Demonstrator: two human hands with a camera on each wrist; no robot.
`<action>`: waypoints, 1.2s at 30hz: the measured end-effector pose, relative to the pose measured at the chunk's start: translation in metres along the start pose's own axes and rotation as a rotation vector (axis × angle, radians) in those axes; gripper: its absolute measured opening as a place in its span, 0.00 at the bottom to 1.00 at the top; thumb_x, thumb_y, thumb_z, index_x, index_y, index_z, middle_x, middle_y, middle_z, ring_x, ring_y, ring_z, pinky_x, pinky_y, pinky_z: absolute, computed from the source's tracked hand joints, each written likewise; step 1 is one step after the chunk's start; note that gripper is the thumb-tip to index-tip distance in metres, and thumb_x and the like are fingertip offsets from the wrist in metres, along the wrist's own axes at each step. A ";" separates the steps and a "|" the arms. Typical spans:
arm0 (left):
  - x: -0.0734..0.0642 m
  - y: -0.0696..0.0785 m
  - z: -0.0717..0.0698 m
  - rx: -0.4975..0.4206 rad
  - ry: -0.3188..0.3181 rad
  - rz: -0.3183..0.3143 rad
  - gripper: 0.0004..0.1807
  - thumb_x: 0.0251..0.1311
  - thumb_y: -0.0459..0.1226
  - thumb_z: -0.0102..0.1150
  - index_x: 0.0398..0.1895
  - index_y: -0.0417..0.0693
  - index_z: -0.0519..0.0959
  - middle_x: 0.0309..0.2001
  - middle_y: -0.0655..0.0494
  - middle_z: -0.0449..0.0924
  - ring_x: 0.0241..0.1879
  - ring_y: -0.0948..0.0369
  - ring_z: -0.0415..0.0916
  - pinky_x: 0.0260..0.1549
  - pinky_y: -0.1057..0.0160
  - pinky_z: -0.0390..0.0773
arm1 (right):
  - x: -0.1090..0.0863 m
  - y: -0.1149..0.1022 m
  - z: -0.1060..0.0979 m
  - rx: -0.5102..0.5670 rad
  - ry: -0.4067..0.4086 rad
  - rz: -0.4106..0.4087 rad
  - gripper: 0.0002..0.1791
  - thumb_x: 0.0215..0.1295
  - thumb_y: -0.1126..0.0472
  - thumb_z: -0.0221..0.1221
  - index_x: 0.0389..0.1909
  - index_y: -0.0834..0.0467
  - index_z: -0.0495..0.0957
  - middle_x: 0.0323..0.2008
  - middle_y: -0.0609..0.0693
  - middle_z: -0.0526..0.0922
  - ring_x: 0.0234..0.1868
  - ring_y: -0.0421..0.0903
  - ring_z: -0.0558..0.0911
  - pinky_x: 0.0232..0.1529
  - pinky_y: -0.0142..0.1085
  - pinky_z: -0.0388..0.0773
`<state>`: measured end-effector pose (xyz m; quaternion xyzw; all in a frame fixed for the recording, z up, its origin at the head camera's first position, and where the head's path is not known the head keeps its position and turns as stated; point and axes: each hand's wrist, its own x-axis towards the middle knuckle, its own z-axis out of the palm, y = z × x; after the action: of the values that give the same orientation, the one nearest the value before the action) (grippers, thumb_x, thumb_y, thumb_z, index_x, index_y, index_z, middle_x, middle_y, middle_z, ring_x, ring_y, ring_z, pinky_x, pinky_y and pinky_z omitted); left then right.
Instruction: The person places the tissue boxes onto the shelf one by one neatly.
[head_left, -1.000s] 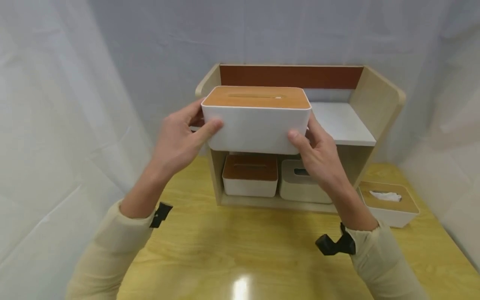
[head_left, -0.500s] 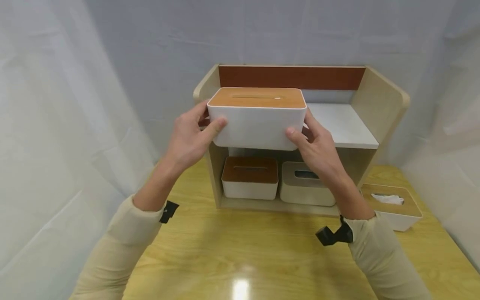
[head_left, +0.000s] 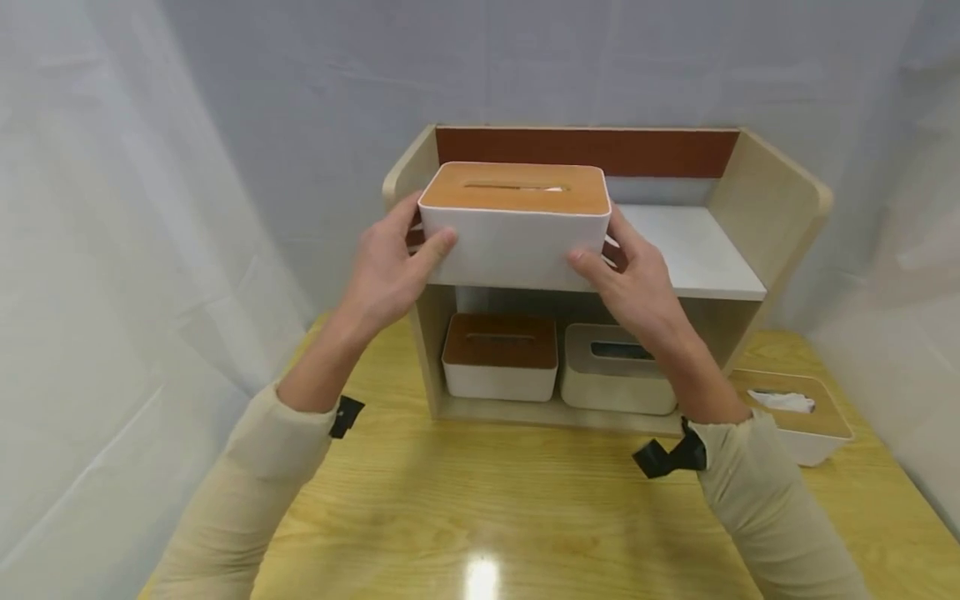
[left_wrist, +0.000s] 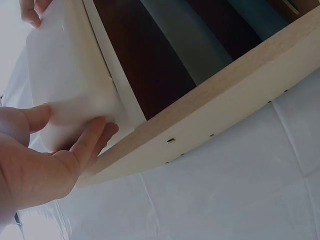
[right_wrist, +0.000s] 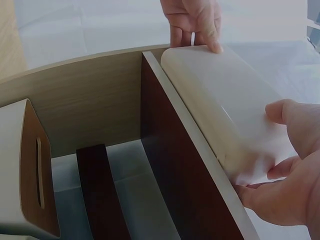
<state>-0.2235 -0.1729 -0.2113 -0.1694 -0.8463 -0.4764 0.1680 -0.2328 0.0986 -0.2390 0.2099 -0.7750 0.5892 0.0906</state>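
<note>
Between my two hands is a white tissue box (head_left: 517, 250) with an orange-brown wooden lid and a slot, a bit of white showing in it. My left hand (head_left: 390, 267) grips its left end, thumb on the front face. At the right end my right hand (head_left: 633, 279) grips it the same way. The box stands upright at the left part of the upper white shelf (head_left: 693, 246) of a wooden rack (head_left: 772, 200). In the right wrist view, the underside edge of the box (right_wrist: 235, 100) lies right along the shelf board's edge.
On the lower level are a white tissue box with a brown lid (head_left: 501, 358) and a cream box with a grey lid (head_left: 611, 375). Another tissue box (head_left: 795, 408), tissue poking out, stands right of the rack on the wooden table (head_left: 480, 500). White sheeting hangs around.
Both hands have carried the tissue box away from me onto the upper shelf, and it has shifted slightly up in view. The other boxes stay in place.
</note>
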 end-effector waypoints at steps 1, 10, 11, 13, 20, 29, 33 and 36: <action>0.000 0.000 0.001 -0.006 0.001 -0.005 0.29 0.72 0.39 0.54 0.73 0.44 0.63 0.64 0.42 0.73 0.61 0.51 0.74 0.57 0.53 0.78 | 0.001 0.000 -0.001 0.006 0.001 0.002 0.41 0.70 0.52 0.61 0.78 0.39 0.50 0.73 0.48 0.62 0.70 0.50 0.69 0.66 0.53 0.69; 0.004 0.000 0.016 0.039 -0.005 -0.017 0.35 0.71 0.35 0.49 0.77 0.42 0.49 0.70 0.39 0.63 0.67 0.50 0.66 0.64 0.52 0.70 | 0.004 0.002 -0.001 0.059 0.026 -0.044 0.41 0.69 0.57 0.61 0.78 0.44 0.52 0.72 0.49 0.64 0.70 0.50 0.69 0.65 0.50 0.70; 0.005 0.000 0.017 0.060 -0.008 -0.017 0.36 0.71 0.35 0.49 0.78 0.42 0.47 0.71 0.39 0.62 0.68 0.50 0.65 0.66 0.52 0.68 | 0.005 0.002 0.000 0.054 0.029 -0.050 0.41 0.70 0.57 0.61 0.78 0.45 0.52 0.73 0.48 0.63 0.70 0.50 0.69 0.65 0.50 0.70; 0.007 -0.002 0.020 0.100 -0.015 -0.023 0.40 0.69 0.35 0.49 0.79 0.42 0.43 0.73 0.40 0.59 0.70 0.51 0.62 0.69 0.53 0.63 | 0.007 0.004 0.000 0.039 0.034 -0.055 0.41 0.70 0.56 0.60 0.79 0.45 0.52 0.73 0.48 0.62 0.70 0.49 0.68 0.66 0.49 0.70; 0.016 -0.005 0.026 0.129 -0.030 -0.090 0.47 0.68 0.36 0.50 0.79 0.39 0.32 0.79 0.41 0.43 0.75 0.52 0.49 0.73 0.57 0.52 | 0.018 0.005 -0.003 -0.026 0.030 -0.009 0.37 0.71 0.56 0.59 0.78 0.47 0.55 0.71 0.51 0.66 0.69 0.50 0.70 0.65 0.48 0.71; 0.027 -0.010 0.033 0.124 -0.016 -0.090 0.47 0.66 0.34 0.51 0.79 0.40 0.32 0.79 0.42 0.44 0.75 0.53 0.49 0.74 0.60 0.50 | 0.029 0.003 -0.006 -0.096 0.020 0.058 0.36 0.72 0.58 0.57 0.77 0.53 0.55 0.72 0.55 0.65 0.70 0.52 0.69 0.68 0.47 0.68; 0.031 -0.011 0.035 0.106 -0.012 -0.113 0.48 0.65 0.34 0.51 0.79 0.40 0.32 0.79 0.42 0.44 0.75 0.52 0.50 0.74 0.60 0.50 | 0.032 0.004 -0.007 -0.115 0.015 0.065 0.35 0.73 0.59 0.56 0.77 0.54 0.55 0.72 0.56 0.65 0.70 0.54 0.68 0.68 0.48 0.67; 0.034 -0.012 0.037 0.085 -0.023 -0.135 0.48 0.66 0.34 0.51 0.79 0.40 0.31 0.79 0.43 0.41 0.76 0.53 0.48 0.74 0.60 0.49 | 0.035 0.004 -0.009 -0.148 0.014 0.088 0.35 0.73 0.59 0.56 0.77 0.54 0.54 0.73 0.56 0.63 0.71 0.53 0.67 0.69 0.47 0.66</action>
<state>-0.2636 -0.1424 -0.2238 -0.1102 -0.8771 -0.4482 0.1328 -0.2666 0.1000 -0.2261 0.1642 -0.8242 0.5352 0.0855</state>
